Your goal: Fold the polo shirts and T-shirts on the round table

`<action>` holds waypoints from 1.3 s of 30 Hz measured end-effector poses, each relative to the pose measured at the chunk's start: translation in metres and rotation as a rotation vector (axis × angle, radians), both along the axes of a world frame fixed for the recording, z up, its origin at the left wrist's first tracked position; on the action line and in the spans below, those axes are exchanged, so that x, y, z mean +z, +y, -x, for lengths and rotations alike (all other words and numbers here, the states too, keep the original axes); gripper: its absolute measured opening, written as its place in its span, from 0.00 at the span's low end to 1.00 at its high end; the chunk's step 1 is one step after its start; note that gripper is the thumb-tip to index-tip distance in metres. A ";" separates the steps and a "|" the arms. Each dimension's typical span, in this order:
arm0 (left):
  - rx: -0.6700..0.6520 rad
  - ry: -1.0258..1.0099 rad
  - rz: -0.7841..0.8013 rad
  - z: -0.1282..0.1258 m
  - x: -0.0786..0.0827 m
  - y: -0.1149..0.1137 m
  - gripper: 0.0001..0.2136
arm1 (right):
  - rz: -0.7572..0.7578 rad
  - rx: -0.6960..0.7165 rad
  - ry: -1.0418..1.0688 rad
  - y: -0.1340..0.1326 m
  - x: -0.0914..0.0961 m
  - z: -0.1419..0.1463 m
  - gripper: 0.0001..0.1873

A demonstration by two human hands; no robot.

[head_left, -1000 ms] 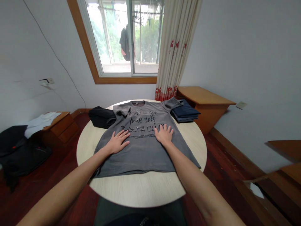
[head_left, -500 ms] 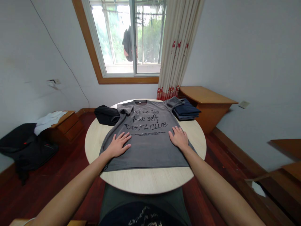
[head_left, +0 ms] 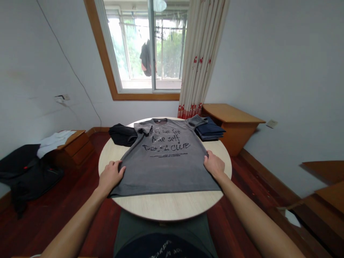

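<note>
On the left, a black folded cloth [head_left: 123, 134] lies on the round counter [head_left: 166, 207], touching the shirt's left sleeve.

The left hand [head_left: 111, 175] sits at the left side edge of the gray T-shirt [head_left: 166, 166]. Its thumb lies on top of the cloth and its fingers curl at the edge, so it looks like it is pinching the shirt there.

The gray T-shirt lies flat in the middle of the counter, front side up, with black letters on the chest. Its neck points to the window and its bottom hem is near the person.

I think the shirt is soft, thin and light. It cannot break, but it is floppy and will sag and wrinkle if lifted by one spot. The side edges, the bottom corners and the shoulders look like good places to hold it, with one hand on each side.

The right hand [head_left: 214, 165] is on the shirt's right side edge. Its fingers bend over the edge, and it seems to grip the cloth too.

On the right, a stack of dark blue folded clothes [head_left: 210, 129] lies under the shirt's right sleeve.
</note>
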State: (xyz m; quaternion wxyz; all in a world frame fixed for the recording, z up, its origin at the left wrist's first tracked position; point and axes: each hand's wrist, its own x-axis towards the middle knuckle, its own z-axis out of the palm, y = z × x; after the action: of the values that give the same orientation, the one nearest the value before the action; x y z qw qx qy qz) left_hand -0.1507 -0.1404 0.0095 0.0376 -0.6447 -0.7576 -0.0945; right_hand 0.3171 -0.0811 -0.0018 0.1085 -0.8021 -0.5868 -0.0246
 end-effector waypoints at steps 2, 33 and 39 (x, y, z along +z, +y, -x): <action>0.007 -0.047 0.075 0.002 0.004 -0.002 0.23 | 0.036 -0.009 -0.017 -0.001 0.002 -0.003 0.24; -0.471 -0.084 0.080 -0.176 -0.006 0.096 0.24 | 0.111 0.647 0.034 0.059 0.008 0.157 0.27; -0.409 -0.092 0.091 -0.122 -0.033 0.112 0.29 | 0.078 0.566 0.089 0.071 -0.016 0.102 0.33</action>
State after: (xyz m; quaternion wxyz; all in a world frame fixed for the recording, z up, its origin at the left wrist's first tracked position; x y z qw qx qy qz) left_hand -0.0283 -0.0289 -0.0233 -0.0458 -0.7810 -0.6155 -0.0952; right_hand 0.2148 -0.0101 -0.0182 0.1058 -0.6105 -0.7823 0.0643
